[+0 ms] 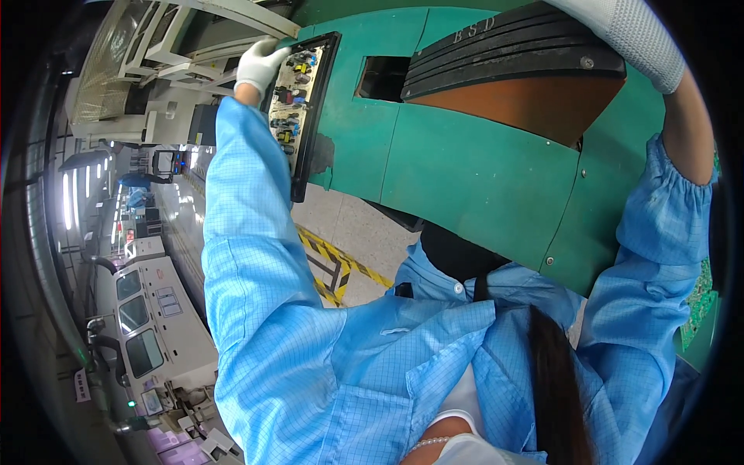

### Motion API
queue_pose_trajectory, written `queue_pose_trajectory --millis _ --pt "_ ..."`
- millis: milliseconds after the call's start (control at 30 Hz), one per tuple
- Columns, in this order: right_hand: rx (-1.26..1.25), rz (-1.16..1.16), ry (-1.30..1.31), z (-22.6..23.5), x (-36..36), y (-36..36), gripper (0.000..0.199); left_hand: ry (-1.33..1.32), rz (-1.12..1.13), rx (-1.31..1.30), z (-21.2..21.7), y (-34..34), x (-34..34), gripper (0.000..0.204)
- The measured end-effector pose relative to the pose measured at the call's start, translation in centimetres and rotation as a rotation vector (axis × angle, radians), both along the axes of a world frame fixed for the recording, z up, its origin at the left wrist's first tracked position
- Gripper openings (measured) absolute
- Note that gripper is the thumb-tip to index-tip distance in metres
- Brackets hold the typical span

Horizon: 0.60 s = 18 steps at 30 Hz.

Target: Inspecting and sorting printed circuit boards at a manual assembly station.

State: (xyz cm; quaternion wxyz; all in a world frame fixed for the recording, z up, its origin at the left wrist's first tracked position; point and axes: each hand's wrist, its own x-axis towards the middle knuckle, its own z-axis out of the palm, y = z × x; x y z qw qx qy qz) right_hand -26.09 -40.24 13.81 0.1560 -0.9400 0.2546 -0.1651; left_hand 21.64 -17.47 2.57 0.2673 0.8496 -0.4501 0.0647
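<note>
My left hand (260,68), in a white knit glove, is at the far left, closed on the outer edge of a long black-framed circuit board (298,105). The board carries rows of yellow, black and blue components, and my forearm runs along its left side. At the upper right my right hand (632,35), also gloved, reaches over the far end of a black ribbed wedge-shaped box (515,58) with a brown side. Its fingers run past the picture's upper edge, so what they touch is hidden.
A green-topped bench (465,167) bears the box, beside a dark rectangular opening (381,77). Machine framing (174,58) stands left of the board. Yellow-black floor tape (341,267) shows below. A green circuit board (700,306) sits by my right sleeve. A white machine (159,310) stands farther left.
</note>
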Motion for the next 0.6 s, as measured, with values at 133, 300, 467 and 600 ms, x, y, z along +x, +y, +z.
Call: queue_pose_trajectory --millis 133,300,467,600 --pt "-0.061 0.022 0.023 0.1 0.1 0.1 0.055 0.109 0.45 0.181 -0.1 5.0 6.0 0.044" --pt "-0.025 -0.043 -0.012 0.5 0.3 -0.2 0.052 0.237 0.482 0.132 -2.6 4.4 7.7 0.051" --pt "0.046 0.027 -0.019 -0.2 1.4 -1.4 0.047 -0.002 0.451 0.349 -2.8 1.1 6.5 0.063" --pt "0.248 0.101 0.035 -1.4 2.0 -2.6 0.046 -0.026 0.577 0.419 -2.5 1.8 8.0 0.059"
